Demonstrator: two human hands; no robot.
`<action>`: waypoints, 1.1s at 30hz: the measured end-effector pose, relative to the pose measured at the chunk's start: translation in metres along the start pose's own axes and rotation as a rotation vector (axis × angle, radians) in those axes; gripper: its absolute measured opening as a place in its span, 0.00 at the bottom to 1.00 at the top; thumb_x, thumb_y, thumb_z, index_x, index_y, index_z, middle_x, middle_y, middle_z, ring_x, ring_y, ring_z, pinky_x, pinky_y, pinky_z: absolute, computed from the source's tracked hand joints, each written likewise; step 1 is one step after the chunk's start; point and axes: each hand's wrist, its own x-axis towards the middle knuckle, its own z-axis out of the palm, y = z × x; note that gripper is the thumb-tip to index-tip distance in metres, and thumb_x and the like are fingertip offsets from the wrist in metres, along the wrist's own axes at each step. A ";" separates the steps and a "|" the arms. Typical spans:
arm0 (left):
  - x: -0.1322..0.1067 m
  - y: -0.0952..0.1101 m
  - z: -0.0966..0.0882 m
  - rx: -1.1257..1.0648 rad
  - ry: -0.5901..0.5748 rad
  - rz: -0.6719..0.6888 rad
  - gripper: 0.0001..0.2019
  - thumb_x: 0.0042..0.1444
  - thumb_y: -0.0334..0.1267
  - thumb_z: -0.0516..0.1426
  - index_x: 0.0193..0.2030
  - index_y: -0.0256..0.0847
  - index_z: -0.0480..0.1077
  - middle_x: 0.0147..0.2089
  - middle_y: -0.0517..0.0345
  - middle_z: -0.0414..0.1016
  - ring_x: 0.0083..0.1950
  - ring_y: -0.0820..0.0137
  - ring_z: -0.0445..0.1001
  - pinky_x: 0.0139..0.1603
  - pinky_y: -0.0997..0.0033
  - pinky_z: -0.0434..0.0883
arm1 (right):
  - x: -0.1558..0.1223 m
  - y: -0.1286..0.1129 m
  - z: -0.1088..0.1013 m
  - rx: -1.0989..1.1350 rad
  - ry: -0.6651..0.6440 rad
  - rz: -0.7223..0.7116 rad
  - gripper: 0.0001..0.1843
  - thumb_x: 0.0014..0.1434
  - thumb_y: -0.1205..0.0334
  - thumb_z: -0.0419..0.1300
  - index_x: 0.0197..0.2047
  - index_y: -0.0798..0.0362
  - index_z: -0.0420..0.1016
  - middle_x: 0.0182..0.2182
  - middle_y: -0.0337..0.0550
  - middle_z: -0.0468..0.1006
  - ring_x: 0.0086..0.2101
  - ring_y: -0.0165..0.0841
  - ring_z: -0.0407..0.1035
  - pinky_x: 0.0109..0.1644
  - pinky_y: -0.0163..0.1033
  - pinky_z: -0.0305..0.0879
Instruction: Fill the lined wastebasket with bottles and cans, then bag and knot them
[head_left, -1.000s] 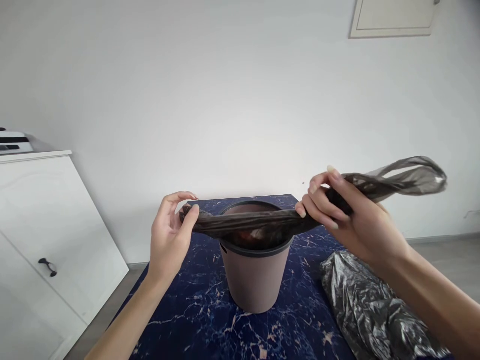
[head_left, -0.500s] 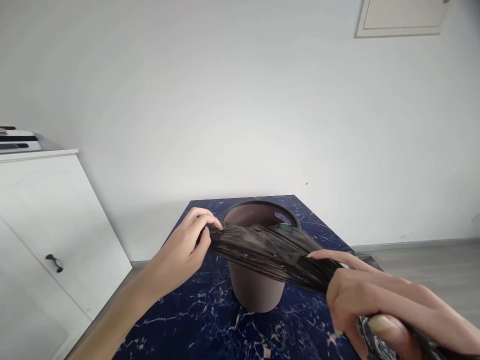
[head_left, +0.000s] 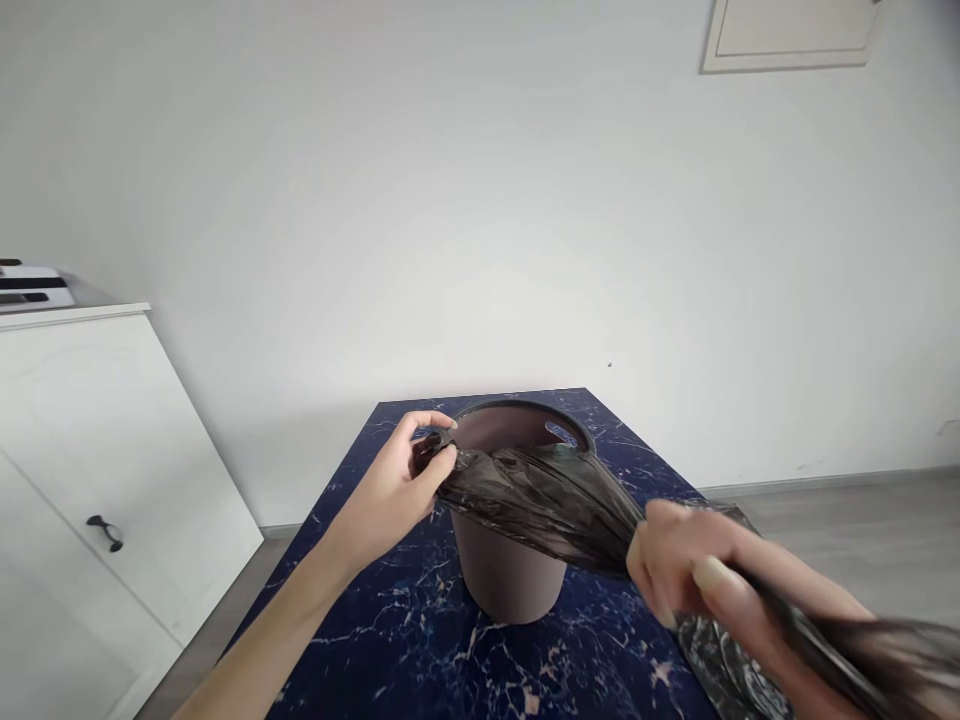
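— White wall (head_left: 480,220) spans the background. What stands before it?

— A dark blue table (head_left: 420,640), finished in pale, marble-like veining. Its far edge lies along the wall. To the left stands a white cabinet (head_left: 97,400), apart from the table.

— State the bin's position.

— The bin (head_left: 510,575) stands upright on the table. Body: dull brown. Rim (head_left: 517,404): black. An oval cutout shows at the far right of its side, just below the rim.

— And the bag?

— The bag (head_left: 547,500) is thin, dark, see-through plastic. It is pulled lengthwise between both hands, across the near part of the bin's mouth, sloping down to the right. Contact with the rim cannot be confirmed. Past the right hand, its tail runs to the right edge of the view, blurred.

— Identify the item at lower right.

— Crumpled plastic (head_left: 727,665), dark and shiny, partly hidden behind the right forearm.

— Specify the hands.

— Right hand (head_left: 690,560): fingers curled closed around the gathered bag; outline slightly blurred. Left hand (head_left: 409,485): partly curled, thumb and fingers pinching the bag's bunched end beside the rim.

— Smallest fitting?

— The cabinet's black handle (head_left: 106,533).
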 end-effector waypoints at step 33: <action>0.024 -0.019 0.033 0.081 0.157 0.331 0.24 0.73 0.53 0.57 0.66 0.51 0.52 0.61 0.48 0.66 0.65 0.58 0.70 0.67 0.49 0.69 | 0.158 0.037 0.031 -0.199 -0.167 0.192 0.26 0.71 0.43 0.57 0.26 0.50 0.63 0.23 0.39 0.66 0.27 0.33 0.57 0.32 0.42 0.57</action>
